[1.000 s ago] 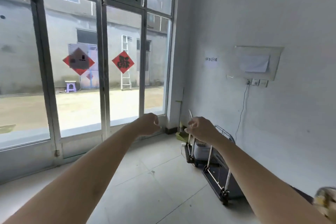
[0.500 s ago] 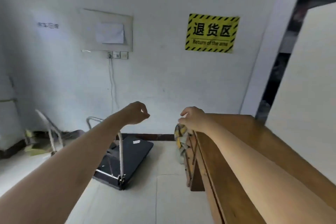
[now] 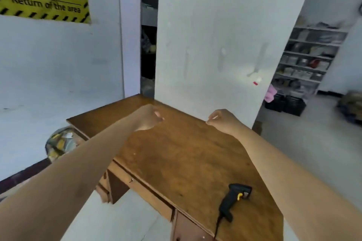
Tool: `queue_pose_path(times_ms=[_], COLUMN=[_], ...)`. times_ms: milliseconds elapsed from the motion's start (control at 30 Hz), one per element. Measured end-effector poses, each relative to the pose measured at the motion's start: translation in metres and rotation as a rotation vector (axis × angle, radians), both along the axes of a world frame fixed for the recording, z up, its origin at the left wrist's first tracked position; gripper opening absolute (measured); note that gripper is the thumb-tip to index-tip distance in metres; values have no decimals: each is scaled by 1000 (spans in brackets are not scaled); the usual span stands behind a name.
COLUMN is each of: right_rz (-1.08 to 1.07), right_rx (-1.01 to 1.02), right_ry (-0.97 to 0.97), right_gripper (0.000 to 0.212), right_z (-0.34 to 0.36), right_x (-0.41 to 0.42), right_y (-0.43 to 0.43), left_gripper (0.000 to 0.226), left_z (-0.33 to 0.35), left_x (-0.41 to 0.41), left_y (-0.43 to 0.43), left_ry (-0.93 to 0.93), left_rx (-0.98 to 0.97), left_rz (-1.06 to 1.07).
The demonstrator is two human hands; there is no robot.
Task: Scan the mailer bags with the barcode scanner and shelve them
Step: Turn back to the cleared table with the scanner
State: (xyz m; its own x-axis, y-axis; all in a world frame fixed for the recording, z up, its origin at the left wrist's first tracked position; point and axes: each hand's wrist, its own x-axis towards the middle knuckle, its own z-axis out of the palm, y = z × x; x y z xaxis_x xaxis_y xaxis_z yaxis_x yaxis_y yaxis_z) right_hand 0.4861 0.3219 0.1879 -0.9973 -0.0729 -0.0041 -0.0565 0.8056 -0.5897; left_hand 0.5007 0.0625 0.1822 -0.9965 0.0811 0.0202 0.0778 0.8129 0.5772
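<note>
both hands out over the desk (image 3: 176,154), nothing in either. left hand (image 3: 148,117) and right hand (image 3: 223,120) each have fingers loosely curled toward the thumb, and neither touches the wood. the barcode scanner (image 3: 234,200) lies on its side near the desk's near edge, well apart from both hands and closer to the right forearm, with its cable running off the front. judgement: hard plastic, light, not fragile in normal use; take it by the pistol handle and mind the cable so it doesn't snag. no mailer bags plainly in view on the desk. judgement on those: light, soft, slick film, so they need a pinch at an edge or a flat palm under them, with the label pulled smooth for the scan. containers: 1 shiny sack (image 3: 60,143) on the floor by the desk's left end, yellow and white shapes inside, too blurred to name; possibly the mailers, cannot tell. shelves (image 3: 311,55) at far right hold boxes and parcels on several tiers. black crates (image 3: 284,103) sit on the floor below them, contents hidden. desk drawers are closed.
</note>
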Motion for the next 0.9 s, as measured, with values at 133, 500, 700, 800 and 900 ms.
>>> queue_pose_path(times_ms=[133,500,700,800,900], right_rz=[-148,-313,-527,-633,-772], right_rx=[-10,56,56,120,106], right_ry=[-19,-69,-92,-204,-283], right_gripper=[31,40,33,25,26], right_z=[-14,-36,-70,-110,-147], right_x=[-14,-56,-74,-62,-46], right_y=[40,45,28,19,5], left_gripper=[34,23,32,41,31], left_z=[-13,-21,-60,-110,-159], left_x=[-47,-158,-216,-223,-213], left_y=[42,76,68,67,68], left_ry=[-36,-16,-74,-203,-323], left_rx=[1,-138,-201,-241,-282], left_rz=[-140,-408,-553,-642,-772])
